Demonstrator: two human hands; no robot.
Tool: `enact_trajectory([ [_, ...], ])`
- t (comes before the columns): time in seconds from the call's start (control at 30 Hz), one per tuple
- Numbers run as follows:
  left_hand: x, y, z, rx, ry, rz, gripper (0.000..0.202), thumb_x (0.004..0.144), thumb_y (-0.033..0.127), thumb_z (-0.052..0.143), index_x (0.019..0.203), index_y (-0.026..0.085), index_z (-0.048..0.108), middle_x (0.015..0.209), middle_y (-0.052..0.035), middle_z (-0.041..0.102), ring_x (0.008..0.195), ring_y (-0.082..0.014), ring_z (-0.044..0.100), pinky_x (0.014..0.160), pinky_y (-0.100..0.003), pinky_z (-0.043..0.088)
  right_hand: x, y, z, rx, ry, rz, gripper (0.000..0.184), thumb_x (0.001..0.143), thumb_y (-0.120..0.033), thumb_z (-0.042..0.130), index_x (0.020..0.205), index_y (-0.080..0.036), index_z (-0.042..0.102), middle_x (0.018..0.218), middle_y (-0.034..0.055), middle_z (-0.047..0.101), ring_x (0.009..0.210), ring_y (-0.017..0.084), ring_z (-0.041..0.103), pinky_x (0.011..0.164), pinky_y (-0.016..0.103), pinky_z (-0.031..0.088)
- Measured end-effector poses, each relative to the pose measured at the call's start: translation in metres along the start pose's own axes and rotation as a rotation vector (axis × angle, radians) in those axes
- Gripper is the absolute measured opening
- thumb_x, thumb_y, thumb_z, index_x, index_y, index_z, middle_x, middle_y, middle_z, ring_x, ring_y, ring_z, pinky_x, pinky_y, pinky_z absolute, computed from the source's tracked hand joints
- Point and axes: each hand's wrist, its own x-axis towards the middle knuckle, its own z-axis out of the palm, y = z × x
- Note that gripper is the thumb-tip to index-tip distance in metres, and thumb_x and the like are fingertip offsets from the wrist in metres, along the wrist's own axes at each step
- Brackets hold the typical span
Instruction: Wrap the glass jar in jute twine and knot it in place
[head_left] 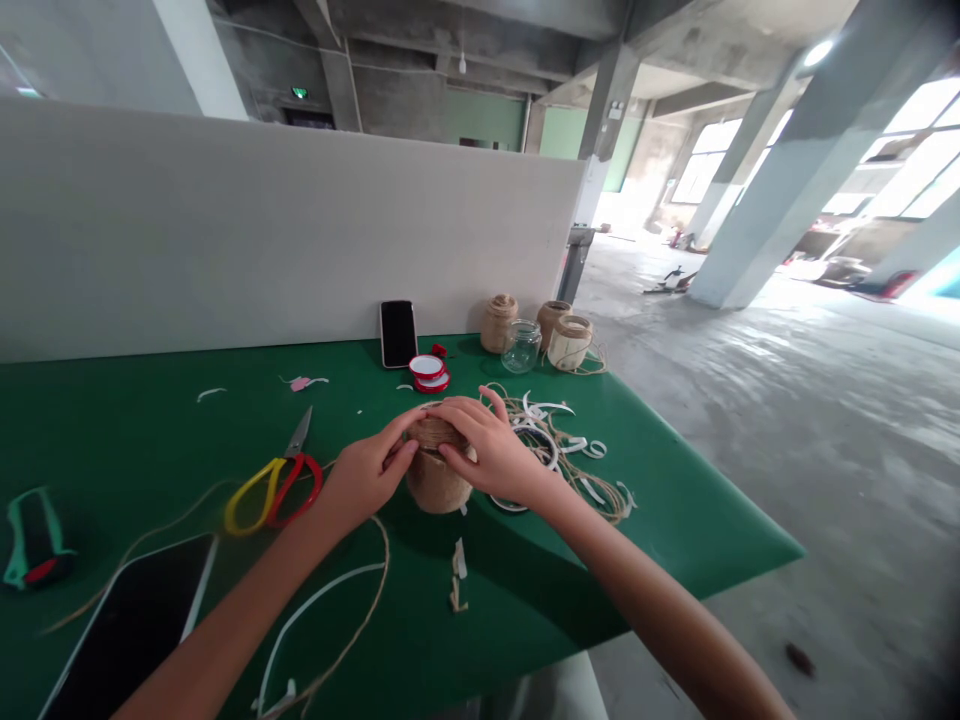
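Twine-wrapped jar (pixel 435 478) between both hands; scissors (pixel 279 480) left, twine scraps (pixel 570 450) right.

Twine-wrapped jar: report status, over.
Left hand pinches twine-wrapped jar at neck, right hand covers top. Jar upright on green table. Scissors lie left, twine scraps right.

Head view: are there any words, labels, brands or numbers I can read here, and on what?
None can be read.
Green lit sign high at the back: too small and blurred.
Phone and tablet: screens dark, no text.
Twine-wrapped jar: no label shows.
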Motion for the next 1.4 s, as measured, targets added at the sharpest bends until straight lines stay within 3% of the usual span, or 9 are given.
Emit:
enact_trajectory([
  [0.3,0.003,0.002,-0.001,-0.022,-0.071,0.068,0.046,0.089,0.038,0.034,0.132,0.023,0.035,0.059,0.0066,0.042,0.051,-0.0111,0.047,0.052,-0.020,0.035,-0.007,0.010,-0.018,0.047,-0.075,0.061,0.036,0.083,-0.014,0.044,0.117,-0.026,0.046,0.119,0.0057,0.058,0.114,0.021,0.050,0.107,0.053,0.000],
  [0.83,0.015,0.005,-0.002,-0.077,-0.118,0.083,0.041,0.088,0.038,0.037,0.126,0.022,0.040,0.061,0.0065,0.042,0.052,-0.0109,0.047,0.053,-0.021,0.034,-0.008,0.024,-0.030,0.169,-0.158,0.110,0.036,0.078,-0.011,0.047,0.112,-0.025,0.048,0.120,0.0050,0.055,0.115,0.022,0.047,0.106,0.055,0.008],
  [1.03,0.017,0.011,-0.001,-0.100,-0.125,0.105,0.039,0.088,0.038,0.039,0.123,0.022,0.040,0.061,0.0068,0.041,0.053,-0.0107,0.047,0.053,-0.021,0.035,-0.008,0.014,-0.033,-0.021,-0.131,-0.023,0.038,0.080,-0.023,0.054,0.118,-0.021,0.047,0.118,0.0079,0.057,0.115,0.022,0.047,0.107,0.049,0.012],
  [1.4,0.013,0.013,0.004,-0.092,-0.087,0.080,0.039,0.087,0.036,0.038,0.125,0.023,0.041,0.061,0.0055,0.046,0.054,-0.0122,0.049,0.053,-0.021,0.036,-0.011,0.021,-0.031,-0.157,-0.129,-0.135,0.037,0.087,-0.023,0.047,0.124,-0.020,0.044,0.122,0.0072,0.058,0.113,0.019,0.052,0.109,0.047,0.016],
])
